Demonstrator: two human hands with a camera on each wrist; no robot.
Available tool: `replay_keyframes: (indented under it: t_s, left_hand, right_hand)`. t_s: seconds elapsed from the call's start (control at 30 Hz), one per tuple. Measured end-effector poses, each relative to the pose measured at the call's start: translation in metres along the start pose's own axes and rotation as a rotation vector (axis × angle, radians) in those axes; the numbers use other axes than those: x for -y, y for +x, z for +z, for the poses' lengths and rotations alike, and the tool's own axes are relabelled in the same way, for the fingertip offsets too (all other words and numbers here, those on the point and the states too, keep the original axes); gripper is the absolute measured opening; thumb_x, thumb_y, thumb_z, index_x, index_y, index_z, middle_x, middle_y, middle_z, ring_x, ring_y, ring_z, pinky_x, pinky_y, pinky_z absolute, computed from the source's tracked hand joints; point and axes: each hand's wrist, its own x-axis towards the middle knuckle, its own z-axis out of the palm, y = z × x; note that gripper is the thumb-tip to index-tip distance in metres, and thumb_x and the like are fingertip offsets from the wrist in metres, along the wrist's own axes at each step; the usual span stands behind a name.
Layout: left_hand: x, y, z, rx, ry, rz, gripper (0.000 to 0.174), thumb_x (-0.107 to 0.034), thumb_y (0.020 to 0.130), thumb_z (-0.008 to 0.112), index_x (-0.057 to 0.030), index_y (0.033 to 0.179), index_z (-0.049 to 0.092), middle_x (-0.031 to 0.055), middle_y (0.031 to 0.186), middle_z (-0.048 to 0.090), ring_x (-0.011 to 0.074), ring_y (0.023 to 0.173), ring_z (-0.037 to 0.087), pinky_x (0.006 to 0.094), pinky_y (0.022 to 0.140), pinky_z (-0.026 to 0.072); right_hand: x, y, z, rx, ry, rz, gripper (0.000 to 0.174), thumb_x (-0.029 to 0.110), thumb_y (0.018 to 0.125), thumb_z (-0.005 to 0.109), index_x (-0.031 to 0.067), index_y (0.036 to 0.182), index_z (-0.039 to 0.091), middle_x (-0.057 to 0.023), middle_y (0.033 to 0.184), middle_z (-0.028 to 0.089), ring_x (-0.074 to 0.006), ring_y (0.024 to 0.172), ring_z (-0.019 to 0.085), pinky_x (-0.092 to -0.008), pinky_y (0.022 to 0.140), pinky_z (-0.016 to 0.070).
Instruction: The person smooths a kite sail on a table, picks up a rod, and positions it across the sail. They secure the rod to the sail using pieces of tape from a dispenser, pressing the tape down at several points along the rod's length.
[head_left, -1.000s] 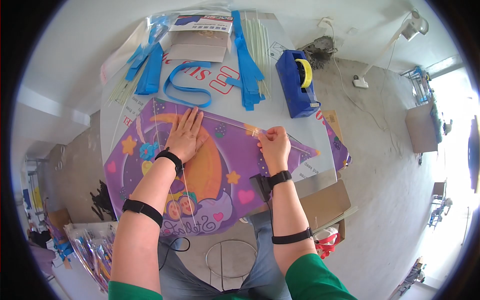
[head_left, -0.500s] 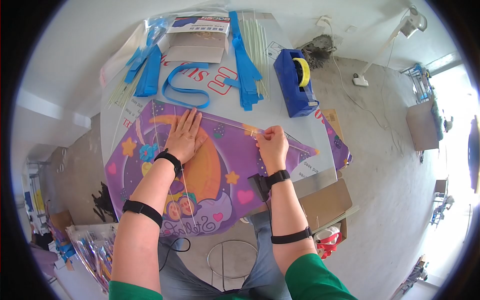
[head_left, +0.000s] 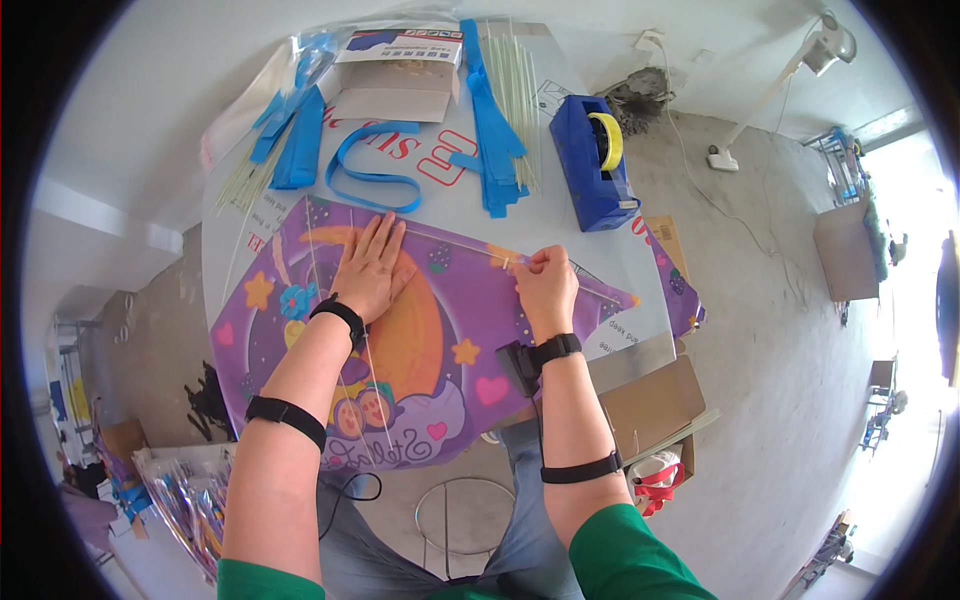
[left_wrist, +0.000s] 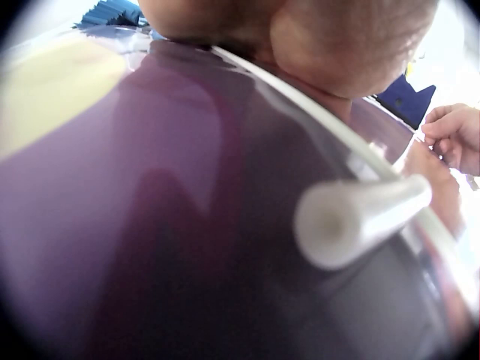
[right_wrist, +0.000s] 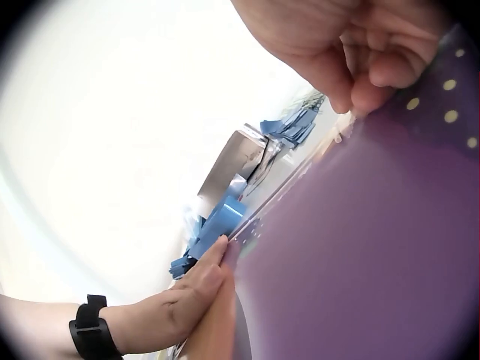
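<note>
A purple kite sail (head_left: 480, 330) printed with a moon, stars and hearts lies on the table, its lettering mirrored. Thin white rods run across it, and one rod (head_left: 450, 242) follows its far edge. My left hand (head_left: 370, 270) rests flat on the sail near that edge, fingers spread straight. Further right, my right hand (head_left: 547, 290) pinches the rod at the edge between thumb and fingertips, beside a small pale fitting (head_left: 508, 263). In the left wrist view a white tube end (left_wrist: 330, 225) appears large over the sail. The right wrist view shows the pinching fingertips (right_wrist: 360, 96) at the edge.
Behind the sail lie blue strips (head_left: 490, 150), a blue loop (head_left: 375, 190), pale rods (head_left: 515, 90) and an opened carton (head_left: 400, 80). A blue tape dispenser (head_left: 590, 170) with yellow tape stands at the right. Below the table's right edge is a cardboard box (head_left: 655, 400).
</note>
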Motion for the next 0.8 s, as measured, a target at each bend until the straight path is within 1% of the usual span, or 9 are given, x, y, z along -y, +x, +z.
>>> replay_keyframes:
  t_s: [0.27, 0.33, 0.37, 0.43, 0.47, 0.53, 0.67, 0.73, 0.8]
  left_hand:
    - [0.001, 0.000, 0.002, -0.018, -0.005, 0.003, 0.065, -0.042, 0.095, 0.042, -0.0065, 0.146, 0.022, 0.0118, 0.153, 0.018, 0.0275, 0.141, 0.017, 0.0453, 0.115, 0.0138]
    - [0.002, 0.000, 0.003, -0.028, 0.002, 0.011, 0.066, -0.043, 0.095, 0.041, -0.0062, 0.146, 0.022, 0.0118, 0.153, 0.018, 0.0276, 0.141, 0.017, 0.0456, 0.115, 0.0136]
    - [0.002, 0.000, 0.004, -0.027, 0.003, 0.010, 0.066, -0.043, 0.095, 0.041, -0.0062, 0.146, 0.022, 0.0118, 0.153, 0.018, 0.0276, 0.141, 0.017, 0.0456, 0.115, 0.0136]
    - [0.002, 0.000, 0.005, -0.039, -0.004, 0.014, 0.065, -0.043, 0.095, 0.041, -0.0062, 0.146, 0.022, 0.0118, 0.153, 0.018, 0.0279, 0.141, 0.017, 0.0461, 0.115, 0.0139]
    - [0.002, 0.000, 0.005, -0.039, -0.005, 0.013, 0.065, -0.043, 0.095, 0.041, -0.0062, 0.146, 0.022, 0.0118, 0.153, 0.018, 0.0279, 0.141, 0.017, 0.0461, 0.115, 0.0139]
    - [0.003, 0.000, 0.007, -0.050, 0.001, 0.020, 0.065, -0.043, 0.095, 0.040, -0.0060, 0.146, 0.022, 0.0120, 0.153, 0.018, 0.0282, 0.141, 0.018, 0.0464, 0.115, 0.0140]
    - [0.002, 0.000, 0.005, -0.046, 0.000, 0.017, 0.065, -0.043, 0.096, 0.040, -0.0060, 0.146, 0.022, 0.0122, 0.153, 0.017, 0.0282, 0.141, 0.018, 0.0462, 0.115, 0.0141]
    - [0.002, 0.000, 0.004, -0.040, 0.007, 0.018, 0.065, -0.043, 0.096, 0.040, -0.0058, 0.146, 0.022, 0.0124, 0.153, 0.017, 0.0282, 0.141, 0.017, 0.0461, 0.115, 0.0142]
    - [0.002, 0.000, 0.004, -0.039, 0.007, 0.017, 0.066, -0.044, 0.096, 0.040, -0.0058, 0.146, 0.022, 0.0123, 0.153, 0.017, 0.0282, 0.141, 0.017, 0.0462, 0.115, 0.0144]
  right_hand:
    - [0.003, 0.002, -0.001, 0.020, -0.020, -0.001, 0.026, 0.010, 0.074, 0.072, 0.0011, 0.088, 0.052, -0.0138, 0.073, 0.061, -0.0323, 0.074, 0.060, -0.0384, 0.068, 0.0478]
    - [0.005, 0.004, -0.001, 0.049, 0.016, 0.018, 0.026, 0.008, 0.075, 0.071, -0.0002, 0.091, 0.053, -0.0126, 0.074, 0.061, -0.0282, 0.069, 0.063, -0.0355, 0.063, 0.0496]
    - [0.010, 0.003, -0.004, 0.051, 0.016, 0.017, 0.026, 0.008, 0.075, 0.071, -0.0002, 0.091, 0.053, -0.0126, 0.074, 0.061, -0.0282, 0.069, 0.063, -0.0355, 0.063, 0.0496]
    - [0.021, 0.001, -0.013, 0.142, 0.128, 0.185, 0.025, 0.005, 0.077, 0.068, -0.0013, 0.096, 0.053, -0.0109, 0.077, 0.062, -0.0208, 0.062, 0.064, -0.0304, 0.055, 0.0508]
    - [0.020, 0.002, -0.013, 0.143, 0.127, 0.184, 0.025, 0.005, 0.077, 0.068, -0.0013, 0.096, 0.053, -0.0109, 0.077, 0.062, -0.0208, 0.062, 0.064, -0.0304, 0.055, 0.0508]
    - [0.017, 0.004, -0.015, 0.192, 0.234, 0.213, 0.025, 0.002, 0.078, 0.065, -0.0027, 0.098, 0.053, -0.0104, 0.081, 0.062, -0.0150, 0.058, 0.064, -0.0259, 0.050, 0.0503]
    - [0.012, 0.005, -0.019, 0.217, 0.298, 0.218, 0.024, 0.001, 0.078, 0.063, -0.0034, 0.100, 0.052, -0.0117, 0.083, 0.064, -0.0151, 0.059, 0.064, -0.0254, 0.049, 0.0498]
    - [0.005, 0.009, -0.019, 0.288, 0.445, 0.274, 0.023, 0.001, 0.081, 0.058, -0.0046, 0.102, 0.050, -0.0128, 0.084, 0.065, -0.0150, 0.059, 0.062, -0.0248, 0.049, 0.0484]
    - [0.004, 0.010, -0.023, 0.310, 0.486, 0.291, 0.024, 0.002, 0.083, 0.056, -0.0052, 0.104, 0.048, -0.0148, 0.085, 0.064, -0.0155, 0.059, 0.061, -0.0245, 0.049, 0.0478]
